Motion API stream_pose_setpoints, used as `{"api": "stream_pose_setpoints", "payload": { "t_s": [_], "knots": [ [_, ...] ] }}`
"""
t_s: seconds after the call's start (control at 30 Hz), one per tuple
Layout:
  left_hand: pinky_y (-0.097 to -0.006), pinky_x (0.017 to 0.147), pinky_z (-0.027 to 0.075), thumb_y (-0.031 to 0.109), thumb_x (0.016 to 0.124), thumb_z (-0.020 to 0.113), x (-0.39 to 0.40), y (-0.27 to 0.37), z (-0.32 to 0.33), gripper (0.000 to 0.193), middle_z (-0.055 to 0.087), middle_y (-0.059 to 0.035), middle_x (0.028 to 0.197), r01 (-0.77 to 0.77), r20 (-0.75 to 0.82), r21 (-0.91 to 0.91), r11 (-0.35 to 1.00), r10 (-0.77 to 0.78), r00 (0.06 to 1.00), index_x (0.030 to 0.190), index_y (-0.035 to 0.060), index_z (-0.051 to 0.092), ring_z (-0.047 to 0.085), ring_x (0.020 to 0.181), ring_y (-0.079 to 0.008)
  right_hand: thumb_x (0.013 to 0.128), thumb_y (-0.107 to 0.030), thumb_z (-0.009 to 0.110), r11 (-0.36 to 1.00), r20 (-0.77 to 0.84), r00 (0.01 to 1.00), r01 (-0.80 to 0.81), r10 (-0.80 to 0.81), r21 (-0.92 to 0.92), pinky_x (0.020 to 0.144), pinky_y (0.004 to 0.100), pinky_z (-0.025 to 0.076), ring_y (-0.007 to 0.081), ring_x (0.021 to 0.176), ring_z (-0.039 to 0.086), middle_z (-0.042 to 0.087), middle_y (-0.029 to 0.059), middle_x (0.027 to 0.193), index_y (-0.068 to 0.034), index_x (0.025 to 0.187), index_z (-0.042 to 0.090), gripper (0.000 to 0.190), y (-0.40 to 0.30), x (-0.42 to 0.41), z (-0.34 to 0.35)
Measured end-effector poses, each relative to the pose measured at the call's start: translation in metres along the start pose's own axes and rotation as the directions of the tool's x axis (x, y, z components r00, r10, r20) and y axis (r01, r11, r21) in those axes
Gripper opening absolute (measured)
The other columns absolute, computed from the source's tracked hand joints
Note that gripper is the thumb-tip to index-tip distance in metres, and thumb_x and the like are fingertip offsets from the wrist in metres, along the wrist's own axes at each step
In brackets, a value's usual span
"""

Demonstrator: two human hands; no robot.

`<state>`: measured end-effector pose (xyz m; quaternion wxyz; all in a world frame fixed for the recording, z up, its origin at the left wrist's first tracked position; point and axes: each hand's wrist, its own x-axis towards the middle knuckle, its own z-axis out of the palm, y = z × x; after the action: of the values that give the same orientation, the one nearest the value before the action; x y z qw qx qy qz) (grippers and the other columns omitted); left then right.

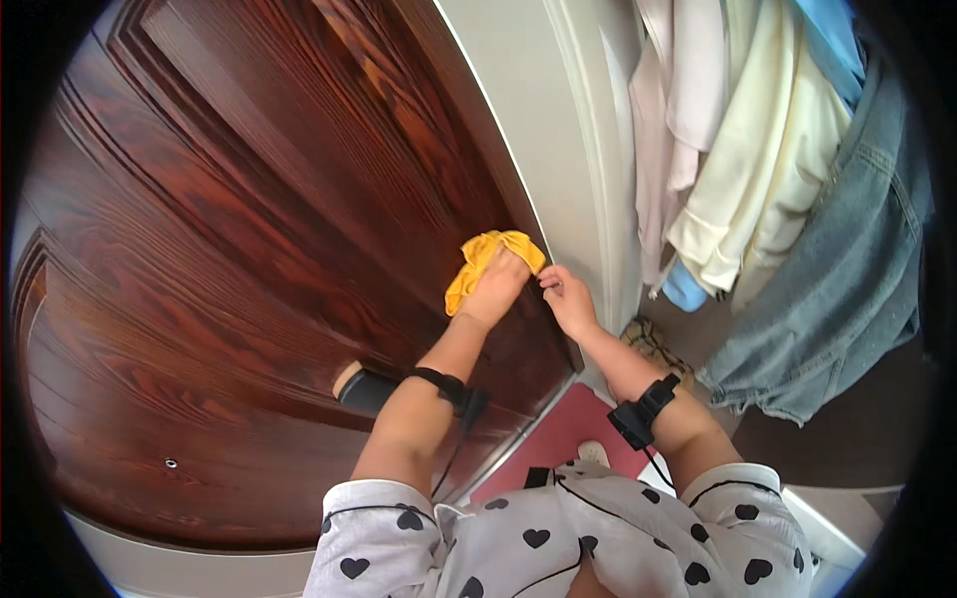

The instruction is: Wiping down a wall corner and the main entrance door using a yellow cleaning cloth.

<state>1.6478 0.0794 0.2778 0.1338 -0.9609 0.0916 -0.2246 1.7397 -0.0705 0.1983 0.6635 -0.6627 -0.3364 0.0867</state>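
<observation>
My left hand (pixel 496 288) lies flat over a crumpled yellow cloth (pixel 467 275), pressing it to the dark reddish-brown wood-grain door (pixel 299 247) near the door's edge. Just to the right is my right hand (pixel 570 303), fingers loosely bent and nothing visible in it. Its fingertips are close to the cloth's right corner, by the seam between door and pale frame (pixel 557 172); whether they touch is unclear. A black strap with a small device circles each forearm. Below my left forearm, a black door fitting with a tan end (pixel 362 385) is partly hidden.
Garments hang at the right, among them a cream one (pixel 755 172) and blue denim (pixel 830 291). Beneath them stands a patterned item (pixel 650 344) on the dark floor. A red mat (pixel 557 433) lies at my feet. A small round metal fitting (pixel 171 463) sits in the door.
</observation>
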Motion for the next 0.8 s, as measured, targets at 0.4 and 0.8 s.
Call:
{"api": "stream_pose_setpoints", "payload": {
  "t_s": [0.4, 0.8],
  "knots": [
    [-0.0362, 0.103, 0.051, -0.011, 0.091, 0.054, -0.005, 0.027, -0.057, 0.033, 0.069, -0.0094, 0.120, 0.059, 0.197, -0.977, -0.203, -0.770, 0.607, 0.119, 0.0011, 0.067, 0.066, 0.112, -0.0209, 0.103, -0.013, 0.048, 0.829, 0.263, 0.916, -0.389, 0.302, 0.402, 0.084, 0.0314, 0.059, 0.0175, 0.090, 0.071, 0.071, 0.0115, 0.109, -0.004, 0.125, 0.058, 0.026, -0.059, -0.030, -0.028],
    [-0.0436, 0.111, 0.047, -0.003, 0.087, 0.048, -0.045, 0.009, -0.127, 0.049, 0.063, -0.0114, 0.131, -0.243, 0.238, -0.810, -0.533, -0.679, 0.695, 0.134, 0.0038, 0.053, 0.061, 0.123, -0.0276, 0.108, -0.037, 0.046, 0.625, 0.490, 0.830, -0.536, 0.268, 0.567, 0.102, 0.0412, 0.052, 0.0269, 0.121, 0.062, 0.059, 0.0169, 0.138, -0.008, 0.146, 0.046, 0.048, -0.137, -0.053, -0.005]
  ]
}}
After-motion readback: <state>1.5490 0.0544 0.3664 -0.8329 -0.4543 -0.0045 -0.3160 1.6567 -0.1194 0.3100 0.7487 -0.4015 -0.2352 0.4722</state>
